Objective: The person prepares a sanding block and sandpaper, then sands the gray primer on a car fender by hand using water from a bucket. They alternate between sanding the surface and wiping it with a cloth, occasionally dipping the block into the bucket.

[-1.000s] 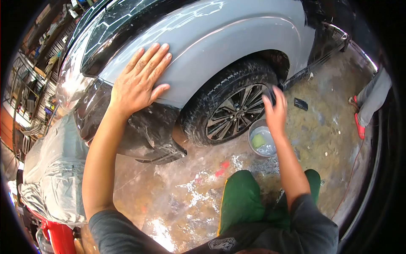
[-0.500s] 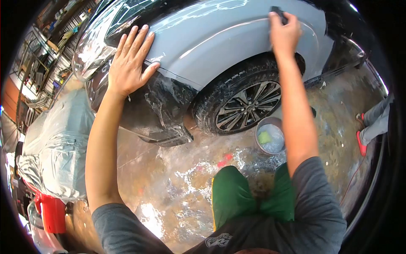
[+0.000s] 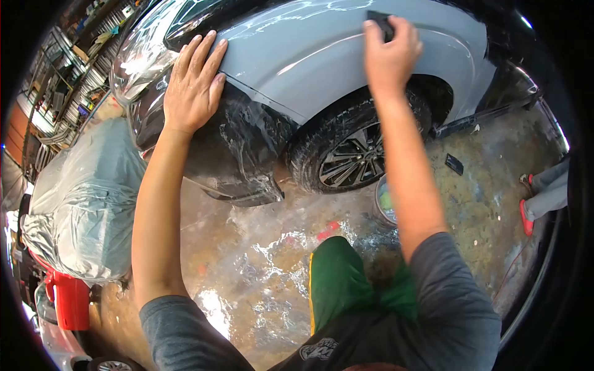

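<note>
The grey fender (image 3: 315, 59) of a car curves over a black tyre and spoked wheel (image 3: 352, 157). My left hand (image 3: 193, 86) lies flat with fingers stretched out on the car's front corner, near the headlight, holding nothing. Up on the fender, above the wheel arch, my right hand (image 3: 393, 59) grips a dark flat pad (image 3: 378, 23) and presses it to the wet grey surface. The black bumper (image 3: 238, 145) below my left hand is smeared with whitish residue.
A bucket (image 3: 379, 204) stands beside the wheel, partly behind my right arm. A dark flat object (image 3: 454, 164) lies on the wet floor (image 3: 247, 247). A person's legs (image 3: 547, 188) show at right. A covered vehicle (image 3: 93, 204) and a red container (image 3: 69, 301) are at left.
My right hand has moved left along the fender with the dark pad. My left hand stays on the front corner. The dark object on the floor now shows more fully, and my arm covers more of the bucket.
</note>
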Tool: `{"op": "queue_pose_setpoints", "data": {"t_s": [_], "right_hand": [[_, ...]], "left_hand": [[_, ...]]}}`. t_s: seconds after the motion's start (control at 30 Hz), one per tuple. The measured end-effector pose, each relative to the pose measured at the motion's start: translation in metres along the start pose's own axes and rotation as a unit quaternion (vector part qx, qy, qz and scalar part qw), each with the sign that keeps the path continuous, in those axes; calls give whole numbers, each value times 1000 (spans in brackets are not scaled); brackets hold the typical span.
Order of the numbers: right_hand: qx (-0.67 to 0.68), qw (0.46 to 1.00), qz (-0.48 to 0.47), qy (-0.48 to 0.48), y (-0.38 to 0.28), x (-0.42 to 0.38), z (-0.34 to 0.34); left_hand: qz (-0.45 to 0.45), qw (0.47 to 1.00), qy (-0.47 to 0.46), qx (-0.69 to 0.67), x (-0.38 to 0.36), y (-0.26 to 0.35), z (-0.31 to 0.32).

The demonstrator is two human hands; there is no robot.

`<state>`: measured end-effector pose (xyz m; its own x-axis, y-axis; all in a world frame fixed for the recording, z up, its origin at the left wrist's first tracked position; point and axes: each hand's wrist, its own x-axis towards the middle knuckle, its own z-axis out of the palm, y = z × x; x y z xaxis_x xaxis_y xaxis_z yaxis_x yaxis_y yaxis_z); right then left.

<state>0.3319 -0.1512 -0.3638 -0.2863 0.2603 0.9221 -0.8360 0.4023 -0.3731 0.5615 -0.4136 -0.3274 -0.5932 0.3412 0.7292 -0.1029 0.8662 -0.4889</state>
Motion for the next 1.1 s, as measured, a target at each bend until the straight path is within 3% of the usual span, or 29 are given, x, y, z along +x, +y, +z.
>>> {"op": "queue_pose_setpoints", "data": {"t_s": [0.03,0.17,0.23,0.27,0.33,0.37,0.47,0.53,0.63,0.77,0.9,1.0,1.1], "right_hand": [[8,1000,5,-16,-27,-18,2],[117,973,-161,-115,-126,-104,9],[106,966,-191,-136,-85,-69,9],[109,972,-191,-86,-45,-42,15],[122,990,-13,-71,10,14,-12],[45,998,21,-31,41,32,-16],[-83,995,44,29,24,25,-7],[9,999,-30,-40,-34,-14,8],[26,975,-137,-170,-134,-78,13],[85,943,-236,-219,-110,-67,4],[76,896,-355,-257,-27,-71,-32],[78,912,-308,-260,-25,-70,-34],[77,963,-182,-184,-53,-77,-23]], "left_hand": [[-9,1000,2,-1,-2,0,0],[-31,999,32,-7,-7,-1,3],[-50,999,17,6,-14,0,4],[-53,998,22,8,-14,1,5],[-62,998,29,14,-16,3,5],[-65,997,43,5,-16,2,6],[-87,993,82,-4,-17,7,8],[-120,988,97,-2,-20,7,11],[-135,985,110,15,-22,7,13],[-127,983,136,11,-25,7,16],[-120,980,156,18,-25,4,20],[-122,978,169,18,-27,2,24],[-128,978,161,26,-27,3,23]]}}
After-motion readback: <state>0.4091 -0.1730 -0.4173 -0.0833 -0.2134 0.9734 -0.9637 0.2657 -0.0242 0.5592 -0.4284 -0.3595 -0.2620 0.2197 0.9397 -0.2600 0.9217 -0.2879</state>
